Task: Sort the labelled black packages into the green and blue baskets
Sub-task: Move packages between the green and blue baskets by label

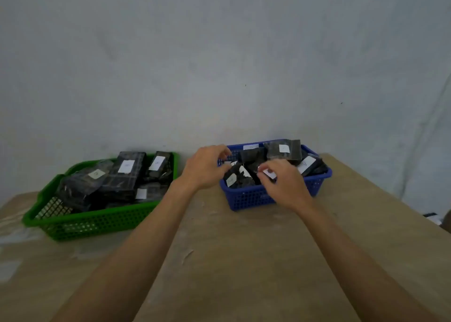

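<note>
A green perforated plastic basket (102, 220) stands at the left of a brown wooden table (244, 260). A blue perforated plastic basket (253, 198) stands to its right, apart from it, near the pale grey wall (219, 53) at the far side. The green basket holds several flat black packages with white labels (127, 175), lying overlapped. The blue basket holds a pile of labelled black packages (284, 149) heaped above its rim. Both hands are over the blue basket. The right hand (284, 183) is at the near side of the pile, fingers curled, thumb and forefinger pinching a small white-labelled black package (269, 174) on the pile. The left hand (206, 169) is at the basket's left end, fingers curled narrow over the pile; whether it grips a package cannot be told
</note>
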Motion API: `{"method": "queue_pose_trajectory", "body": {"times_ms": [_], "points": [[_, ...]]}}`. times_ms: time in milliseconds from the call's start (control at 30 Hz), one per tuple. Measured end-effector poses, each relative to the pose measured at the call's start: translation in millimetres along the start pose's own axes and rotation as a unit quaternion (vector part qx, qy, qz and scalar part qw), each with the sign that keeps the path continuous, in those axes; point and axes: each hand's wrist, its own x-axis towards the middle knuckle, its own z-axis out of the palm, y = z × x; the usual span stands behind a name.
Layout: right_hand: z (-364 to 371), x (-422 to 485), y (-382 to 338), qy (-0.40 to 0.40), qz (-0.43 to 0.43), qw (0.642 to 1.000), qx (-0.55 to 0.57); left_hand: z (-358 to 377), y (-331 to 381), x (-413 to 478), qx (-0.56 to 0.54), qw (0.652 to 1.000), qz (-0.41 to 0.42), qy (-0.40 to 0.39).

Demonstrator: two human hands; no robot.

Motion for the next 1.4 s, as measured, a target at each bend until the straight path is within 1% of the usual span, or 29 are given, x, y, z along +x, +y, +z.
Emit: {"method": "queue_pose_trajectory", "body": {"times_ms": [33, 100, 133, 167, 233, 300, 333, 367, 467, 533, 600, 733, 833, 900, 967, 1033, 1067, 1100, 1167, 1200, 1267, 1333, 1400], "points": [[7.7, -3.9, 10.5, -0.012, -0.005, 1.0, -0.004, 8.4, -3.1, 10.0, -0.019, 1.0, -0.003, -0.012], [20.5, -9.6, 28.9, -0.024, -0.003, 1.0, -0.018, 23.7, -7.3, 30.8, -0.023, 0.999, 0.0, -0.043], [26.9, -16.0, 32.7, -0.029, 0.011, 0.999, -0.018, 31.2, -7.1, 39.0, -0.011, 0.997, -0.007, -0.076], [34.0, -17.9, 41.3, -0.009, 0.008, 1.0, -0.019, 40.5, -8.5, 50.6, -0.004, 0.993, -0.008, -0.115], [38.8, -18.0, 46.4, 0.033, 0.002, 0.999, -0.018, 54.3, -9.6, 71.4, 0.012, 0.975, -0.018, -0.221], [44.5, -20.7, 47.0, 0.062, -0.001, 0.998, -0.009, 63.8, -11.4, 87.5, 0.057, 0.944, -0.023, -0.324], [46.4, -21.3, 45.7, 0.072, -0.004, 0.997, -0.006, 66.5, -12.8, 94.4, 0.08, 0.932, -0.02, -0.353], [48.6, -21.7, 46.5, 0.08, -0.011, 0.997, -0.005, 69.2, -15.2, 99.6, 0.097, 0.927, -0.01, -0.361], [48.7, -19.9, 47.8, 0.093, -0.025, 0.995, -0.001, 77.6, -25.0, 106.0, 0.124, 0.938, 0.039, -0.323], [48.7, -19.2, 48.4, 0.104, -0.028, 0.994, -0.006, 81.9, -33.4, 107.8, 0.111, 0.943, 0.066, -0.308], [47.2, -14.9, 49.6, 0.11, -0.012, 0.994, -0.004, 80.6, -40.1, 110.5, 0.076, 0.947, 0.086, -0.299], [34.6, -7.0, 43.6, 0.109, 0.063, 0.991, 0.039, 75.0, -44.4, 121.6, 0.038, 0.952, 0.123, -0.276], [20.2, -0.1, 41.3, 0.111, 0.154, 0.979, 0.076, 66.2, -39.1, 131.9, 0.083, 0.944, 0.154, -0.281], [13.5, 3.6, 45.5, 0.085, 0.197, 0.974, 0.069, 57.6, -36.2, 138.8, 0.106, 0.941, 0.178, -0.267], [8.8, 7.3, 50.3, 0.059, 0.223, 0.972, 0.048, 46.9, -38.2, 143.8, 0.087, 0.95, 0.178, -0.242], [5.3, 13.0, 55.1, 0.027, 0.244, 0.969, 0.021, 31.1, -43.2, 145.2, 0.043, 0.966, 0.15, -0.208], [4.5, 17.7, 55.8, -0.005, 0.253, 0.968, -0.001, 21.2, -45.2, 143.7, 0.016, 0.973, 0.134, -0.185], [4.6, 23.5, 55.7, -0.047, 0.258, 0.964, -0.029, 11.0, -46.2, 141.2, -0.013, 0.98, 0.122, -0.158], [6.7, 37.0, 50.9, -0.149, 0.264, 0.947, -0.109, -5.1, -45.1, 131.7, -0.067, 0.988, 0.09, -0.105], [8.2, 44.0, 46.1, -0.192, 0.266, 0.934, -0.141, -9.4, -44.6, 125.7, -0.088, 0.99, 0.062, -0.086], [12.8, 57.2, 37.7, -0.246, 0.268, 0.913, -0.185, -11.0, -46.8, 113.0, -0.135, 0.989, -0.019, -0.063], [17.5, 66.4, 30.9, -0.261, 0.264, 0.904, -0.213, -7.3, -52.2, 98.9, -0.195, 0.974, -0.113, -0.036], [19.8, 68.1, 26.8, -0.232, 0.257, 0.918, -0.191, -2.9, -57.3, 83.6, -0.266, 0.945, -0.192, 0.01]]}}
